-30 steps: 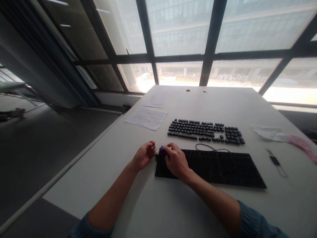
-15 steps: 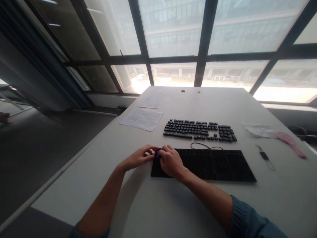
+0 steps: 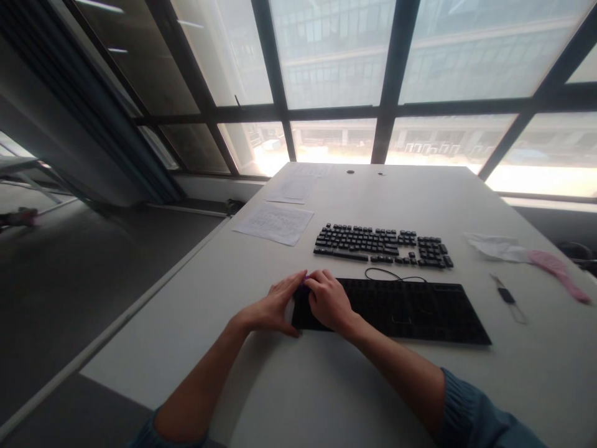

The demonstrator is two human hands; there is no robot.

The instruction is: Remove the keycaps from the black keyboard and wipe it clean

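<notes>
A black keyboard base point(image 3: 441, 311) without its keycaps lies on the white table, its cable looped behind it. My left hand point(image 3: 273, 305) spans its left end, the thumb at the near corner and the fingers by the far corner, holding the base. Over the left part of the base, my right hand point(image 3: 329, 298) has its fingers pinched on a small purple piece point(image 3: 306, 281). Most of that piece is hidden, so its kind is unclear. Behind the base, the loose black keycaps point(image 3: 359, 239) are laid out in keyboard order.
Printed papers point(image 3: 275, 224) lie on the left of the table point(image 3: 261, 398). To the right are a tool with a black grip and wire loop point(image 3: 506, 295), a white crumpled sheet point(image 3: 497, 247) and a pink cloth-like item point(image 3: 555, 270). Large windows stand behind.
My left hand has spread, its thumb coming down to the near corner of the base. My right hand still pinches the purple piece, which has moved slightly towards the far edge. The view has shifted slightly.
</notes>
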